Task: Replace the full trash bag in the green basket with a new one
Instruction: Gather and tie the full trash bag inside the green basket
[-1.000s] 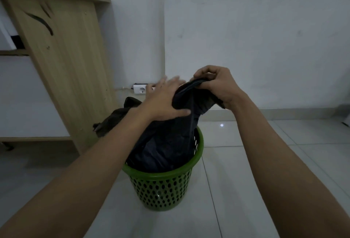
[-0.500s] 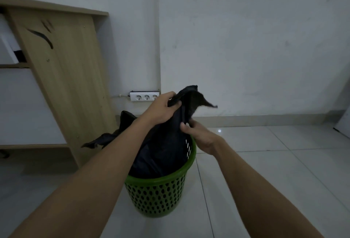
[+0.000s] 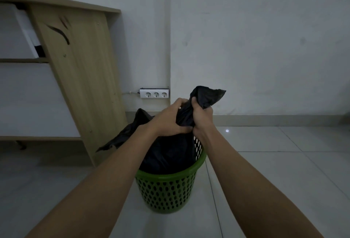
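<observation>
A round green basket (image 3: 166, 190) of glossy plastic, its wall pierced with rows of oval holes and topped by a smooth rolled rim, stands on a floor (image 3: 274, 171) of large pale tiles with thin grout lines. Inside it sits a black trash bag (image 3: 170, 154) of thin, crinkled plastic film, bulging full above the rim. The bag's upper part is gathered into a twisted neck that rises over the basket's far side and ends in a ragged, flared tip. Another loose flap of the film droops out over the basket's left side toward the floor. Two bare forearms reach in from the bottom corners of the view and meet at that neck. The left hand (image 3: 168, 122) shows its back to the camera, its fingers (image 3: 179, 103) curled tightly round the neck from the left and its thumb pressed low against the film. The right hand (image 3: 201, 117) touches it just to the right, wrist bent, its fingers (image 3: 194, 103) wrapped closed round the same neck just under the flared tip. Both hands grip only the bag. To the left stands a light wood-grain table (image 3: 81, 78) with a slanted side panel bearing dark curved cutouts. Low on the matt white wall (image 3: 255, 48) behind, a white power strip (image 3: 154, 93) with three round sockets is mounted, and a thin cable leads left from it.
</observation>
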